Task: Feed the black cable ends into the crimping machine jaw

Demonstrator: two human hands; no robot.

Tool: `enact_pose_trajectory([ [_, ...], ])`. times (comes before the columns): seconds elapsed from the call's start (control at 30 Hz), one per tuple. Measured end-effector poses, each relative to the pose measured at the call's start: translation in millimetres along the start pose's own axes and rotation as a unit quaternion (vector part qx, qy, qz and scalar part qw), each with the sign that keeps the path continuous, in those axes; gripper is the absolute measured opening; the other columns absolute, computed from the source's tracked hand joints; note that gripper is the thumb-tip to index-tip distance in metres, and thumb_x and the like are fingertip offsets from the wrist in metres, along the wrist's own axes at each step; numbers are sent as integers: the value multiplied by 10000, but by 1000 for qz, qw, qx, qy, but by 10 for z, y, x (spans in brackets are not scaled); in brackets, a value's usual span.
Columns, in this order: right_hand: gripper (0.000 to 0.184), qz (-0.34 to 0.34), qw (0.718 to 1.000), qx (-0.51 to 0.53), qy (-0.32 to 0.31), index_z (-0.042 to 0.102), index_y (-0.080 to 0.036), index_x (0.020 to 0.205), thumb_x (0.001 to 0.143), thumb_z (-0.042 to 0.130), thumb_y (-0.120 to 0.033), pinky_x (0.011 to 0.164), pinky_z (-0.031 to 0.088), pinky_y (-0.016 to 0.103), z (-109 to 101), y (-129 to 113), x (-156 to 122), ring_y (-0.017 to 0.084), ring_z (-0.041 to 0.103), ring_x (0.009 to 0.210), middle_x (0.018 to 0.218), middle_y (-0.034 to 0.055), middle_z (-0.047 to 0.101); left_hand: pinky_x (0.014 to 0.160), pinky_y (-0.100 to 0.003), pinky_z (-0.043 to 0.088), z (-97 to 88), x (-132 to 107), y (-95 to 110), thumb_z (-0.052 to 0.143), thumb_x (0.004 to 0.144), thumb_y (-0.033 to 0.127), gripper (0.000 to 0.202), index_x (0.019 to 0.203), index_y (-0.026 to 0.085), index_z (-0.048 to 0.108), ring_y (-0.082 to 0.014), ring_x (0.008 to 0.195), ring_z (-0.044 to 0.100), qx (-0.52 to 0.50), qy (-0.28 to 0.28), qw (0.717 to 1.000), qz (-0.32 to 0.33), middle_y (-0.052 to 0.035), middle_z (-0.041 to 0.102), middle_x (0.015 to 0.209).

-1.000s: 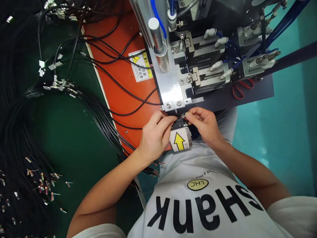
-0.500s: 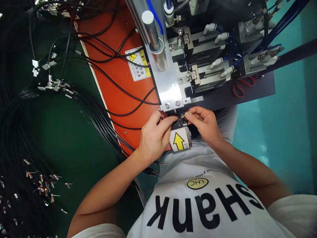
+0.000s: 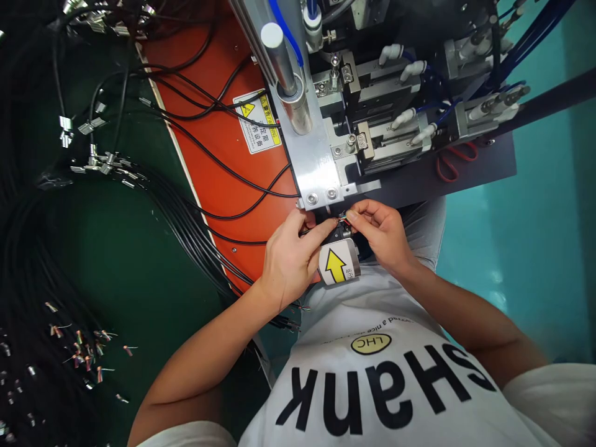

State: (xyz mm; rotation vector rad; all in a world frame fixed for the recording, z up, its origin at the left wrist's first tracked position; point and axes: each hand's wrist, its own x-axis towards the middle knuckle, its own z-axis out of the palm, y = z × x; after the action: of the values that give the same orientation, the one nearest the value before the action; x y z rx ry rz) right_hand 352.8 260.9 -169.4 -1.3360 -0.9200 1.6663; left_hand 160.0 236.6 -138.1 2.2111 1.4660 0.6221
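Just below the machine's metal plate (image 3: 319, 171), my two hands work close together. My left hand (image 3: 288, 254) is closed round a black cable, its thumb stretched right to the thin coloured wires (image 3: 343, 218) at the cable's end. The thumb and index finger of my right hand (image 3: 379, 233) pinch these wires from the other side. Fingers partly hide the wire tips and the small dark fixture beneath. Under the fingertips sits a white-labelled cylinder (image 3: 339, 262) with a yellow arrow.
Black cables (image 3: 186, 242) with metal connectors (image 3: 109, 161) lie across the green mat (image 3: 139, 285) and the orange base (image 3: 223, 143). Pneumatic cylinders (image 3: 395, 146) with white fittings and blue tubes stand above. Red-handled scissors (image 3: 456, 162) lie at the right. Stripped wire ends (image 3: 86, 354) bunch lower left.
My left thumb has slid slightly right, closer to the coloured wires. My right hand keeps its pinch in nearly the same spot. The view has shifted a little.
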Motion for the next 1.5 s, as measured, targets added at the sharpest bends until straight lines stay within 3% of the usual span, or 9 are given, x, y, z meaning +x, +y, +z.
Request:
enact_pose_trajectory([
  [0.2,218,11,999,-30,-1,623,-186,793,834,730,-371,586,428,262,19,-79,-8,109,547,596,668,-29,591,685,-277,471,8,6,1,456,965,197,319,1199,213,673,-170,823,563,35,4,999,18,-81,546,955],
  [0.43,150,-21,993,-119,1,581,-202,823,881,668,-310,561,450,269,27,-58,5,130,605,572,654,-32,593,712,-312,459,9,21,6,470,944,165,297,1152,153,681,-204,863,582,78,16,995,63,-108,625,962],
  [0.63,170,-14,992,-123,-25,598,-199,875,917,628,-361,565,463,274,-59,-65,-8,129,606,572,686,-24,601,694,-327,436,-24,20,54,482,940,190,313,1181,190,682,-212,813,553,121,1,992,29,-115,601,958],
  [0.77,127,-94,980,-175,21,644,-215,928,904,655,-339,619,465,287,-78,-142,-107,116,574,614,818,-7,624,700,-316,462,-20,10,36,463,939,170,326,1186,196,676,-204,841,559,72,-1,997,19,-110,573,970],
  [0.9,58,-174,954,-241,45,656,-229,850,891,659,-269,693,478,308,-19,-133,-131,149,571,718,840,14,613,708,-309,479,-1,-1,21,469,938,172,324,1192,222,664,-190,848,559,58,5,998,12,-94,564,982],
  [1.1,199,-40,993,-106,-36,593,-208,847,896,665,-386,510,423,255,-69,-3,-4,108,513,526,648,-40,544,703,-309,486,4,-6,20,473,925,153,332,1188,206,669,-195,857,563,53,6,998,14,-99,557,982],
  [1.33,254,2,997,-78,-16,673,-187,857,868,694,-440,480,364,246,-42,-78,13,96,481,530,674,-24,579,695,-298,480,7,-13,18,482,929,156,325,1185,189,679,-188,847,556,49,14,999,20,-104,556,984],
  [1.5,110,-124,980,-143,67,672,-214,837,862,699,-318,557,397,271,106,-49,-5,104,462,573,758,-15,581,696,-298,477,-2,-11,26,466,947,181,312,1167,190,686,-187,839,553,50,17,998,17,-102,561,972],
])
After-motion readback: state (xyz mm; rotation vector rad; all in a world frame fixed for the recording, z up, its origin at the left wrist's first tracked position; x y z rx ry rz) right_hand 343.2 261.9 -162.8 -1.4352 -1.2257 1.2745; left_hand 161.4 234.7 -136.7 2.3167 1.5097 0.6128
